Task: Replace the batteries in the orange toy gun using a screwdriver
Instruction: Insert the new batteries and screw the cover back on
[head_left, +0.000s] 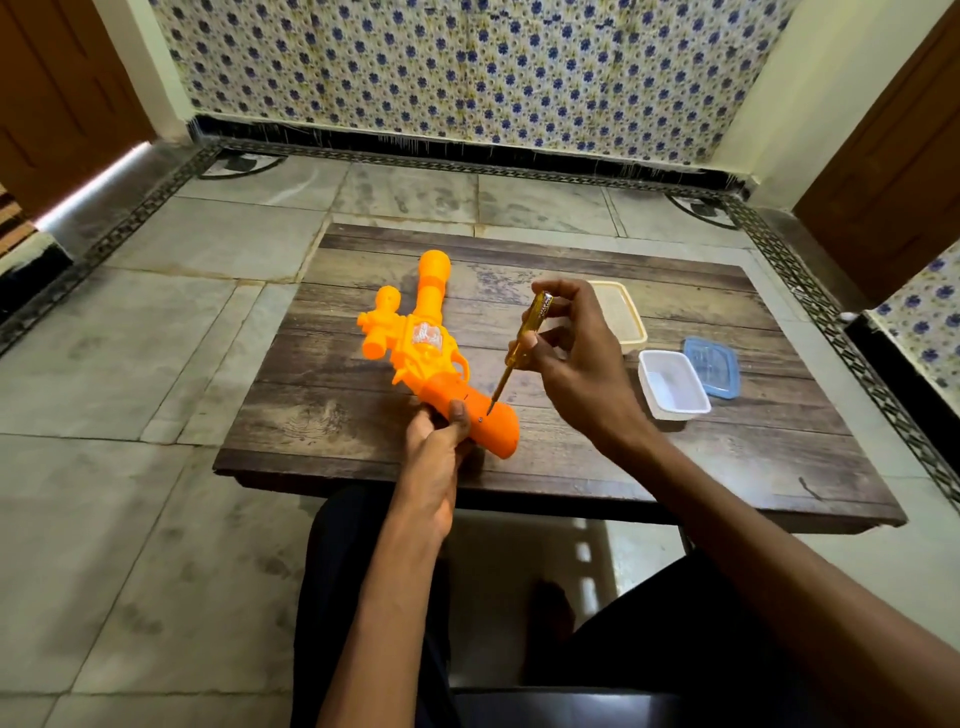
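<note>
The orange toy gun (423, 343) lies on the low wooden table (675, 467), barrel pointing away and grip toward me. My left hand (441, 441) grips the gun's handle from below, with the thumb lying on top beside a small screw. My right hand (571, 353) pinches a yellow-handled screwdriver (524, 343), held slanted. Its metal tip touches the handle close to that screw.
To the right on the table stand a small white tub (672, 387), its blue lid (714, 366) and a larger cream container (623, 317). Stone floor surrounds the table. A tiled wall rises behind it, and my knees sit under the near edge.
</note>
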